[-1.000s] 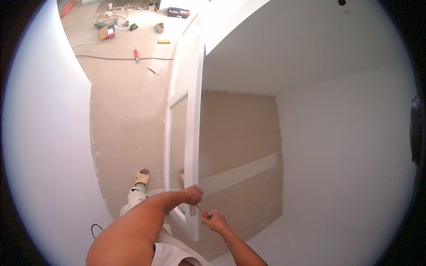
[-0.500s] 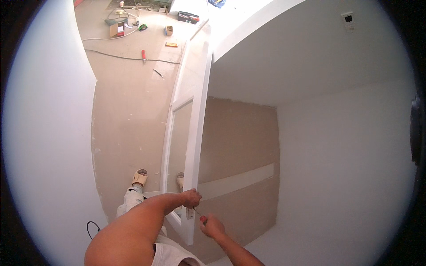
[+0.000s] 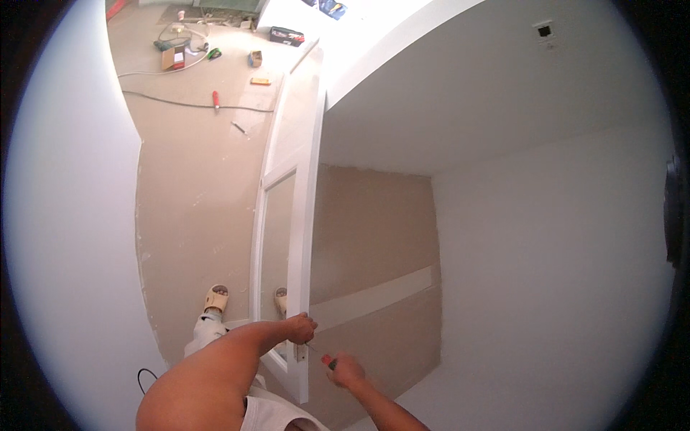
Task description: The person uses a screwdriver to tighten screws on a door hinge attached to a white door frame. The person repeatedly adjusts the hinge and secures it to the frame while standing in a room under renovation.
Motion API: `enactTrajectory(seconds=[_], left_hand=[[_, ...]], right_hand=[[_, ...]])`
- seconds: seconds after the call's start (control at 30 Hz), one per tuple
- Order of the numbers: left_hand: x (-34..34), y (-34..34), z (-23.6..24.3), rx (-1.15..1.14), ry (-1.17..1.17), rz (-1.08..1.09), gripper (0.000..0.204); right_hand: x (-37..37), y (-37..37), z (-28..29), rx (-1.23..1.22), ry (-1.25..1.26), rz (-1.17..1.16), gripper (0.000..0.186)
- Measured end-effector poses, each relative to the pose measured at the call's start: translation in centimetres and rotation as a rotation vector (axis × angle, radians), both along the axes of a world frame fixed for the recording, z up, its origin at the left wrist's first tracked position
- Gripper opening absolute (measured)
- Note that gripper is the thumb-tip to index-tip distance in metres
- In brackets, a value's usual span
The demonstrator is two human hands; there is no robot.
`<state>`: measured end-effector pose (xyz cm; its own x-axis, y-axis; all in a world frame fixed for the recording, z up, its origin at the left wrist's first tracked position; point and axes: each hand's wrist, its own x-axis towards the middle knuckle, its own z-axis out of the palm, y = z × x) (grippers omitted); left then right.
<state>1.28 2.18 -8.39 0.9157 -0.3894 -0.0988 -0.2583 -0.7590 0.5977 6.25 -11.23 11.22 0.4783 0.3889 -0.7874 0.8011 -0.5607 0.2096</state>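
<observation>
A white door (image 3: pixel 307 187) with a glazed panel stands edge-on in front of me, with a small metal lock plate (image 3: pixel 301 353) low on its edge. My left hand (image 3: pixel 302 328) reaches across the door to that edge, just above the plate, its fingers curled closed. What they pinch, if anything, is too small to make out. In my right hand (image 3: pixel 348 371), to the right of the door, is a screwdriver (image 3: pixel 328 360) with a red and dark handle. Its thin shaft points up-left toward the plate and my left fingers; whether the tip touches anything cannot be told.
White walls (image 3: pixel 65 201) rise on both sides. On the floor lie a red-handled tool (image 3: pixel 215 100), a thin pen-like tool (image 3: pixel 239 128), a cable (image 3: pixel 180 103), a yellow box (image 3: pixel 260 82) and a cardboard box (image 3: pixel 173 58). A black toolbox (image 3: pixel 287 36) stands further off. My sandalled foot (image 3: pixel 216 297) is left of the door.
My view has swung slightly, so the door and floor items sit further left and a little lower. My right hand with the screwdriver has drawn back slightly from the door edge.
</observation>
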Motion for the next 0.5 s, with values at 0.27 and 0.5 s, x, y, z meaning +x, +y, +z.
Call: enactTrajectory(seconds=[0.27, 0.5], left_hand=[[-0.5, 0.9, 0.2, 0.026, -0.007, -0.032, 0.017], [-0.3, 0.5, -0.3, 0.041, -0.021, -0.030, 0.017]], right_hand=[[-0.5, 0.7, -1.0, -0.043, 0.183, -0.583, 0.036], [-2.1, 0.1, -0.8, 0.087, 0.017, -0.175, 0.040]])
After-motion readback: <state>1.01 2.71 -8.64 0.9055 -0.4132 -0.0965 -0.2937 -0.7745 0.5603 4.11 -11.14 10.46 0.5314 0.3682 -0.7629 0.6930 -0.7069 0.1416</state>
